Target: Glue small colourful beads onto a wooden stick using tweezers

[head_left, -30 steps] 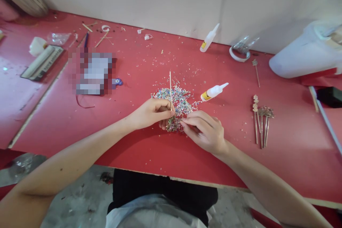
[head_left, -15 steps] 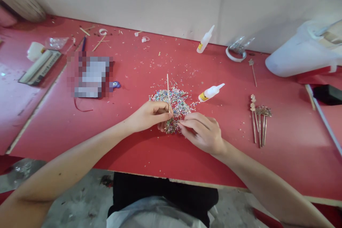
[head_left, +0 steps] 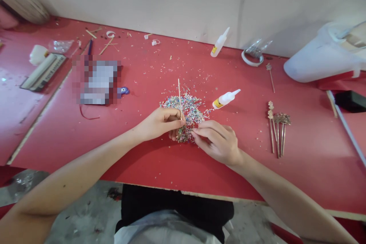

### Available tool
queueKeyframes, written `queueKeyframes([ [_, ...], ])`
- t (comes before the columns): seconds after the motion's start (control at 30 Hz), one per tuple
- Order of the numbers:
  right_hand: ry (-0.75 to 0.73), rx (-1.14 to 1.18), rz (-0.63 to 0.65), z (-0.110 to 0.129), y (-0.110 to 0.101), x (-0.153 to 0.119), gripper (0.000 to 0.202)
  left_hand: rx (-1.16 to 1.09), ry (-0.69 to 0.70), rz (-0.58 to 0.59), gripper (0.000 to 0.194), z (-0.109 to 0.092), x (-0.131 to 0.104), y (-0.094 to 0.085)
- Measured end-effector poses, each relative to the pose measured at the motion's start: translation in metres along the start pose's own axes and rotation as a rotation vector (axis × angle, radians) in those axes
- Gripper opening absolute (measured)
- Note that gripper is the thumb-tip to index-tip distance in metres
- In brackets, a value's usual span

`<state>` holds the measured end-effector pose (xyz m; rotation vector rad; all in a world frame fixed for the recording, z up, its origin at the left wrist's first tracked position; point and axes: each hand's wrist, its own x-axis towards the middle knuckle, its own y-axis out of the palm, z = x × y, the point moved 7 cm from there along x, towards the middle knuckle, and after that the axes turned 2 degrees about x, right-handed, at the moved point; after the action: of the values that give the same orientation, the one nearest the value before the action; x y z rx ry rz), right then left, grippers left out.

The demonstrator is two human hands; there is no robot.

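Observation:
My left hand (head_left: 164, 124) is closed around a thin gold hair stick (head_left: 180, 97), its bare shaft pointing away from me. The stick's ornamented head (head_left: 182, 134), covered in small glittering bits, shows below my left thumb. My right hand (head_left: 217, 141) is closed in a pinch right beside that head; whatever its fingertips hold is too small to make out. Beneath and beyond both hands spreads a pile of tiny multicoloured rhinestones (head_left: 194, 112). A white glue bottle (head_left: 224, 100) with a yellow label lies just right of the pile.
Several finished-looking hair sticks (head_left: 278, 133) lie on the red table (head_left: 160, 167) at right. A second glue bottle (head_left: 219, 44) stands by the wall, near a tape roll (head_left: 252, 60). A white bucket (head_left: 317, 57) lies far right. At left are a blurred-out object (head_left: 100, 82) and a knife box (head_left: 42, 72).
Almost nothing differs. The hair stick's far tip has tilted very slightly left, and my right fingertips have shifted a tiny bit to the right.

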<state>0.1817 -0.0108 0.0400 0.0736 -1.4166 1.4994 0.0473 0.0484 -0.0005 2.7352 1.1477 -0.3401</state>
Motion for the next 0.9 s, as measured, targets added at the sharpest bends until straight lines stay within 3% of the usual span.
queueKeyframes([
  [0.9,0.018,0.021,-0.016,-0.0004,-0.0020,0.0019,0.012,-0.051,0.028,0.000,0.015,-0.0027,-0.0005,0.0003],
])
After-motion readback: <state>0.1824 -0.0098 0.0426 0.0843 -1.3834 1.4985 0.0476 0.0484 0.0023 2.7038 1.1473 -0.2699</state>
